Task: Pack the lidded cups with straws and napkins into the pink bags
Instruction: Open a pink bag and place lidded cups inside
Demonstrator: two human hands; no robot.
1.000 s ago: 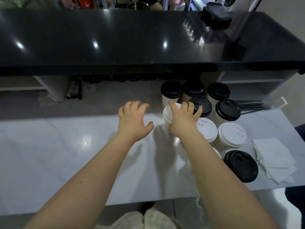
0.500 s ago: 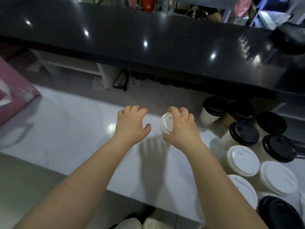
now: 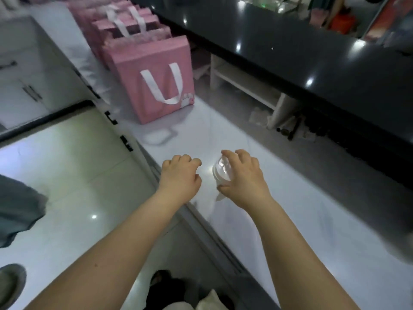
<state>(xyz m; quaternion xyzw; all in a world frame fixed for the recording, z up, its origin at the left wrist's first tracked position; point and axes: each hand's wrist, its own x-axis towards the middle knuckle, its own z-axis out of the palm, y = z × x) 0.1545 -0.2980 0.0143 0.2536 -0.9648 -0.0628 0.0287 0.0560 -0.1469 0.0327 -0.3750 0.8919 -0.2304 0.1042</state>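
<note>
Pink bags (image 3: 154, 86) with white ribbon handles (image 3: 164, 85), white lid (image 3: 220, 170) on a pale cup, white marbled worktop (image 3: 279, 198), glossy black upper counter (image 3: 312, 54), pale shiny floor tiles (image 3: 73, 166)

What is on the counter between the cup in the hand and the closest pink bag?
In the head view, mostly bare white counter lies between the white-lidded cup and the nearest pink bag. One small flat white thing, too blurred to identify, sits near the bag.

Hidden and cut off
The right hand (image 3: 242, 179) covers most of the white-lidded cup (image 3: 221, 173); the far pink bags (image 3: 125, 25) blur together.
</note>
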